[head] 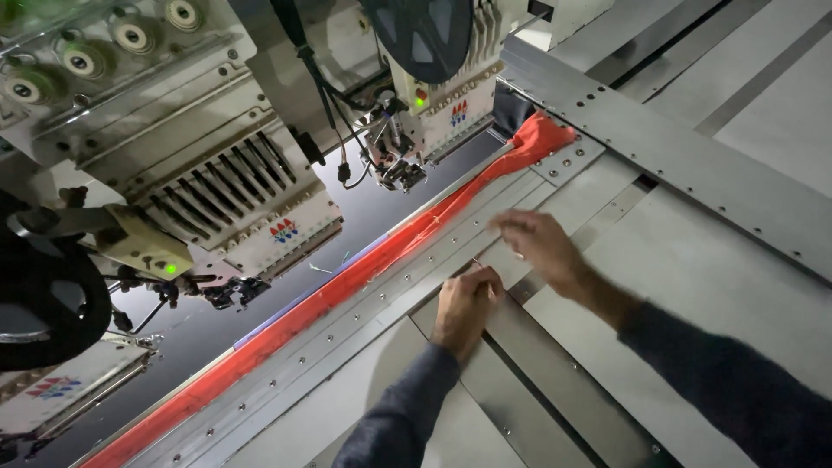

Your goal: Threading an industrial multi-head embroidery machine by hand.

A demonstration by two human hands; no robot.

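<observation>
The person's left hand [465, 303] rests on the grey metal surface [693, 286], fingers curled together as if pinching something thin, perhaps a thread or needle; what it grips is too small to tell. The right hand [542, 247] hovers just beyond it, blurred, fingers loosely spread and holding nothing visible. Both hands sit just beside the long perforated metal frame rail [416, 273], along which a narrow strip of bright red fabric [347, 282] is stretched, bunched at its far end. Behind the strip lies dark cloth [260, 321] under two white embroidery machine heads [260, 217], each showing a green light.
</observation>
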